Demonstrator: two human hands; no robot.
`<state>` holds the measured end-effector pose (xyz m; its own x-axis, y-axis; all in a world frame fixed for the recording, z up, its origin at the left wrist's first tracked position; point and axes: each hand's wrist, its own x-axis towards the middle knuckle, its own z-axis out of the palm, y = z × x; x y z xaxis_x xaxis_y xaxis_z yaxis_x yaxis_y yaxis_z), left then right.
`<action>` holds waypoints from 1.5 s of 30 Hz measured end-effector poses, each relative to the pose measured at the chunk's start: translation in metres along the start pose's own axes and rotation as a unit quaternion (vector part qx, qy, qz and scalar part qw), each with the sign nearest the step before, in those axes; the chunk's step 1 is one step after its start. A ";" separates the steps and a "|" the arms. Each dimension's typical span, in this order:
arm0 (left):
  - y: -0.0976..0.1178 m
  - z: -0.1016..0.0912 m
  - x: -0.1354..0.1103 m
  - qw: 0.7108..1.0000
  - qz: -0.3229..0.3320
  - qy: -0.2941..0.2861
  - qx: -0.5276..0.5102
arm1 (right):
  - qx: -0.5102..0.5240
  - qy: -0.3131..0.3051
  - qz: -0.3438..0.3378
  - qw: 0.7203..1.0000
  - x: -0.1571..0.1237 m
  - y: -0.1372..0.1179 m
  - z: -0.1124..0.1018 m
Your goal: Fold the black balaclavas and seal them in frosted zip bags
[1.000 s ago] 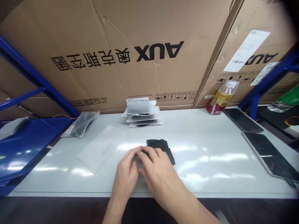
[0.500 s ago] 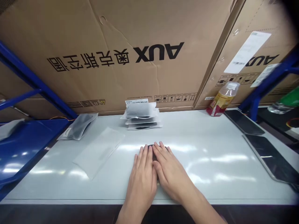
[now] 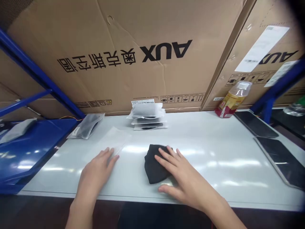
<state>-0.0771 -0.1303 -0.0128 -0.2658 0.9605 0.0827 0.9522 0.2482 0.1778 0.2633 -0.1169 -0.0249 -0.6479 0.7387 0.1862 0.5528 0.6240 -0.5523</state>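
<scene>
Fingers spread, the right hand (image 3: 184, 179) hides the right side of a folded black cloth (image 3: 153, 167) on the tabletop (image 3: 135, 194) — visible part longest front-to-back — while the left hand (image 3: 96, 171) covers a translucent bag's (image 3: 114, 136) near end, grip unclear.

The person's left hand (image 3: 95, 173) lay over the near end of a translucent bag (image 3: 114, 138), while the spread right hand (image 3: 179, 173) rested on folded black fabric (image 3: 153, 167) on the pale table (image 3: 202, 133). Behind them, a stack of packets (image 3: 147, 116) lay before a large cardboard box (image 3: 124, 25); a bottle (image 3: 232, 101) and two dark slabs (image 3: 281, 160) lined the right side.
</scene>
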 end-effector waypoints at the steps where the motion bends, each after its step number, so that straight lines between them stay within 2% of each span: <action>1: -0.005 -0.004 0.002 1.000 -0.006 -0.018 0.006 | -0.002 -0.012 -0.008 1.000 -0.001 -0.002 0.002; 4: 0.001 -0.014 -0.003 0.998 0.013 -0.057 0.005 | -0.027 -0.007 -0.024 0.999 -0.007 -0.011 0.014; 8: 0.028 -0.017 -0.019 0.995 0.040 -0.094 -0.014 | -0.092 0.022 -0.065 0.993 -0.025 -0.019 0.031; 11: 0.043 -0.014 -0.026 0.989 0.060 -0.122 -0.058 | -0.092 0.040 -0.122 0.987 -0.033 -0.022 0.026; 13: 0.048 -0.013 -0.027 0.982 0.074 -0.145 -0.091 | -0.059 0.051 -0.134 0.988 -0.033 -0.025 0.016; 16: 0.052 -0.013 -0.028 0.973 0.095 -0.170 -0.127 | -0.019 0.107 -0.138 0.984 -0.027 -0.029 0.004; 19: 0.053 -0.012 -0.031 0.965 0.117 -0.182 -0.146 | -0.009 0.171 -0.148 0.974 -0.019 -0.030 0.004; 25: 0.047 -0.010 -0.036 0.962 0.184 -0.140 -0.142 | 0.066 0.296 -0.087 0.949 -0.003 -0.030 0.013; 28: 0.043 -0.009 -0.035 0.958 0.190 -0.157 -0.148 | 0.104 0.316 -0.096 0.938 0.006 -0.034 0.012; 30: 0.040 -0.009 -0.032 0.952 0.190 -0.178 -0.158 | 0.118 0.273 -0.143 0.944 0.014 -0.038 0.010; 33: 0.038 -0.009 -0.029 0.946 0.189 -0.197 -0.173 | 0.167 0.132 -0.206 0.955 0.028 -0.043 0.006; 35: 0.038 -0.009 -0.029 0.942 0.179 -0.207 -0.196 | 0.206 0.044 -0.218 0.953 0.037 -0.043 0.005; 39: 0.040 -0.009 -0.029 0.933 0.161 -0.203 -0.250 | 0.203 -0.060 -0.195 0.958 0.048 -0.039 0.007; 45: 0.043 -0.015 -0.027 0.947 0.127 -0.127 -0.265 | 0.108 -0.149 -0.086 0.979 0.049 -0.045 0.009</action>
<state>-0.0316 -0.1475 0.0074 0.0708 0.9968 -0.0378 0.7535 -0.0286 0.6569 0.2025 -0.1113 0.0019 -0.8641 0.4993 0.0636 0.3187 0.6405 -0.6988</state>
